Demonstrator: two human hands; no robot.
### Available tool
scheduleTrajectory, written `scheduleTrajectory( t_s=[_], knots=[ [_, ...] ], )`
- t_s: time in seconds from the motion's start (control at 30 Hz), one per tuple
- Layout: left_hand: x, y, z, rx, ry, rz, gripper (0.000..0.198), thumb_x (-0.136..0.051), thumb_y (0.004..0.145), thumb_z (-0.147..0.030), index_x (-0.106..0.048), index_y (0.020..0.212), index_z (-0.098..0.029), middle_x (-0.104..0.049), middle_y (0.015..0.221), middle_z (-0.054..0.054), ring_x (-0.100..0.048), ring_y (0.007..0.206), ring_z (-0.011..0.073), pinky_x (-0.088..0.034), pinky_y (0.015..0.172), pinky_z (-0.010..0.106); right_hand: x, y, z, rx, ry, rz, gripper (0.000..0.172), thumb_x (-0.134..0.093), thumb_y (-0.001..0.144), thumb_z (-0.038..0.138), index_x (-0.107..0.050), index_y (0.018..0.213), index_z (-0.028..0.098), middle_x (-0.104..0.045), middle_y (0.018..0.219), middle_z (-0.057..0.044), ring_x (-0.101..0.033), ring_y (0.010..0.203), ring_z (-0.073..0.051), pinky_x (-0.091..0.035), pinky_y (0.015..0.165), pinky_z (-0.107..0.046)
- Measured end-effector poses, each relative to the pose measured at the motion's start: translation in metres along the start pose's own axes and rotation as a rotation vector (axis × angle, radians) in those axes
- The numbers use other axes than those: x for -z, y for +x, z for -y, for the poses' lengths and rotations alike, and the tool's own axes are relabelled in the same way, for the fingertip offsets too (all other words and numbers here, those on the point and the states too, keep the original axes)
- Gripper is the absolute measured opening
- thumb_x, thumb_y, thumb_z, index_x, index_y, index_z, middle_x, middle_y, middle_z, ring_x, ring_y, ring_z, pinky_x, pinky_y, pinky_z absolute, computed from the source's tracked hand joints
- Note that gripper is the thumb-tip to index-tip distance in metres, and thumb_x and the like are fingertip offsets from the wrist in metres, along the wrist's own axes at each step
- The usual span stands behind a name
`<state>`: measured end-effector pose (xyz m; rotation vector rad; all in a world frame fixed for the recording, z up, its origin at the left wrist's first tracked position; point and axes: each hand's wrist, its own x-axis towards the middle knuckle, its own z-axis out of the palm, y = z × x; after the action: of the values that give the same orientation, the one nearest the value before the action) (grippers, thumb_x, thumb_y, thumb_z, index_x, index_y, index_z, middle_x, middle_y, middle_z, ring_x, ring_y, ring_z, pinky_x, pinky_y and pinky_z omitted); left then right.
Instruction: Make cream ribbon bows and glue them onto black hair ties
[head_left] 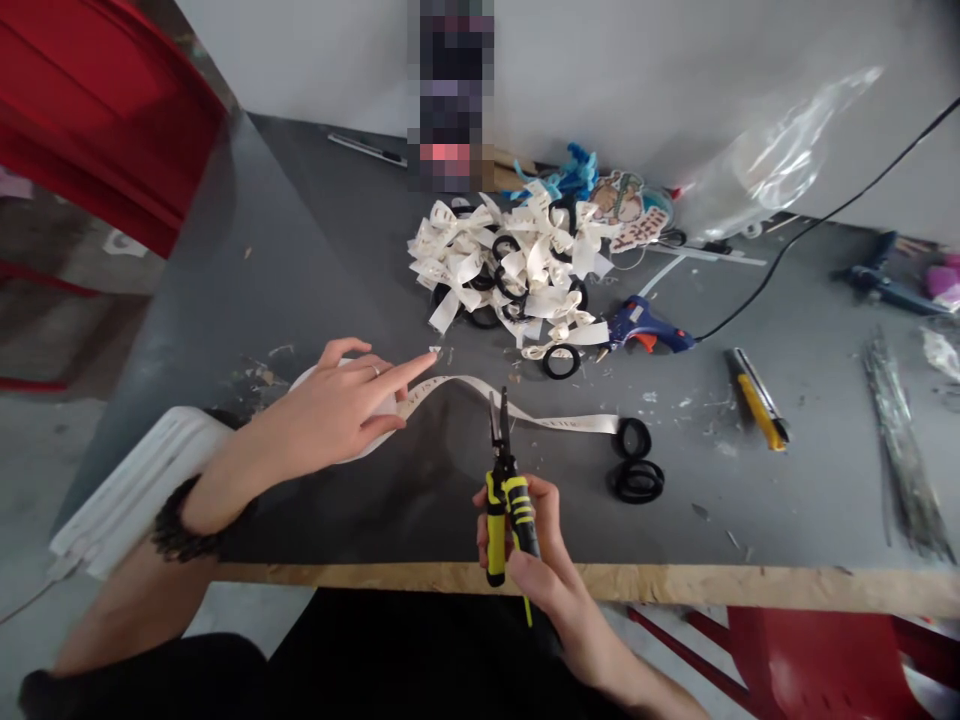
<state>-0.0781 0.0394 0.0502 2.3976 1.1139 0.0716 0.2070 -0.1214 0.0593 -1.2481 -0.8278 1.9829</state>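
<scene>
My left hand (352, 405) lies over a white ribbon roll (366, 447) with its fingers apart and the index finger stretched out. The fingertip is at a tiny white scrap (435, 350). From under the hand a cream printed ribbon (517, 408) runs in a wave to the right, ending at black hair ties (634, 438). Wrapped round yellow-and-black pliers (504, 500), my right hand (551, 560) holds them upright near the table's front edge. Their slim jaws are slightly parted, close to the ribbon. Behind lies a heap of cream bows on black hair ties (517, 265).
A blue glue gun (645, 325) with a black cord lies right of the heap. Farther right are a yellow box cutter (757, 400) and a bundle of thin strips (904, 440). A white power strip (142, 490) sits at left. Red chairs (817, 660) stand beside the table.
</scene>
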Motion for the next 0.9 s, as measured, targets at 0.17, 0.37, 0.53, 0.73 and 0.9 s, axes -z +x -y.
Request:
scheduleTrajectory(
  t_s=[0.17,0.37,0.53,0.73,0.9],
  knots=[
    [-0.002,-0.004,-0.001,0.068,0.138,0.028,0.051,-0.05,0.109,-0.034,-0.052,0.16,-0.025,-0.08,0.104,0.007,-0.07,0.099,0.0282,-0.042,0.095,0.043,0.016,-0.002,0.002,0.064,0.082,-0.119,0.058,-0.065,0.1,0.056,-0.033,0.145,0.038,-0.053,0.14,-0.01,-0.059,0.106,-0.026,-0.051,0.096,-0.049],
    [-0.002,-0.018,0.01,0.298,0.296,-0.255,0.048,-0.034,0.111,-0.028,-0.061,0.15,-0.022,-0.074,0.124,0.008,-0.067,0.111,0.0299,-0.044,0.1,0.046,0.036,-0.005,0.003,0.123,-0.054,-0.178,0.069,-0.069,0.098,0.051,-0.039,0.158,0.036,-0.054,0.145,-0.009,-0.059,0.115,-0.029,-0.045,0.11,-0.053],
    [-0.005,-0.013,-0.023,0.335,0.439,-0.352,0.036,-0.048,0.109,-0.028,-0.065,0.139,-0.022,-0.076,0.123,0.013,-0.07,0.113,0.0337,-0.045,0.1,0.047,0.036,-0.002,-0.003,0.164,-0.069,-0.182,0.059,-0.067,0.1,0.048,-0.049,0.155,0.035,-0.059,0.142,-0.008,-0.061,0.114,-0.028,-0.048,0.108,-0.05],
    [-0.021,0.008,-0.028,0.304,0.31,-0.016,0.009,-0.071,0.096,-0.022,-0.066,0.102,-0.017,-0.075,0.091,0.009,-0.072,0.088,0.0307,-0.043,0.084,0.042,0.027,-0.002,-0.009,0.092,-0.051,-0.148,0.072,-0.069,0.099,0.051,-0.04,0.164,0.036,-0.058,0.149,-0.009,-0.061,0.118,-0.029,-0.048,0.11,-0.051],
    [-0.011,0.018,-0.018,0.254,0.003,0.108,0.013,-0.065,0.096,-0.018,-0.06,0.085,-0.022,-0.069,0.089,0.001,-0.065,0.081,0.0219,-0.041,0.074,0.034,0.028,-0.005,-0.012,0.07,-0.073,-0.093,0.076,-0.072,0.098,0.051,-0.039,0.165,0.036,-0.059,0.15,-0.01,-0.061,0.119,-0.028,-0.049,0.111,-0.052]
  ],
)
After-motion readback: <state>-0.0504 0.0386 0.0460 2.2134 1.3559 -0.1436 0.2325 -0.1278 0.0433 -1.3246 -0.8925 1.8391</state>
